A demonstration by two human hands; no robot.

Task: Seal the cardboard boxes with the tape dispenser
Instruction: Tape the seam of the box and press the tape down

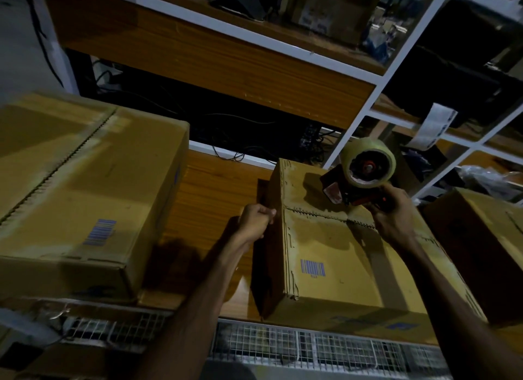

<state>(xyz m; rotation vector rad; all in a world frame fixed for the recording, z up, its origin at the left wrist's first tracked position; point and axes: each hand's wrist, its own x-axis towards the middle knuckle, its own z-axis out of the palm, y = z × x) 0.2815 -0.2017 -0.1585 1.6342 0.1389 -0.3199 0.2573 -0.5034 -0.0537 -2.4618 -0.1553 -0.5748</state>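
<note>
1. Sitting near the front edge of the desk [203, 187], roughly mid-right: the middle cardboard box [334, 246], flaps closed, blue barcode showing on top, tape with jagged edges already running along its left edge and across the centre seam.
2. Gripping the tape dispenser [359, 176] by its handle: the right hand [393, 212], fingers clenched tight around it, hovering over the far right part of that box right by the cross seam. Can't tell whether the dispenser's front end is actually touching the cardboard or just above it.
3. Riding on top of the dispenser: a fat clear tape roll [368, 162] with a red hub.
4. Pressing against the upper left side of the same box: the left hand [256, 220], curled into a loose fist at the top edge. Can't tell if anything's pinched in there, maybe just bracing.
5. Taking up the left end of the desk: a bigger cardboard box [82, 193], also taped along its seam, well apart from the middle one, bare wood between them.
6. Peeking in at the right edge: a third box [481, 238], just beside the middle one.
7. Running along below the front edge: a white wire mesh tray [283, 348].
</note>
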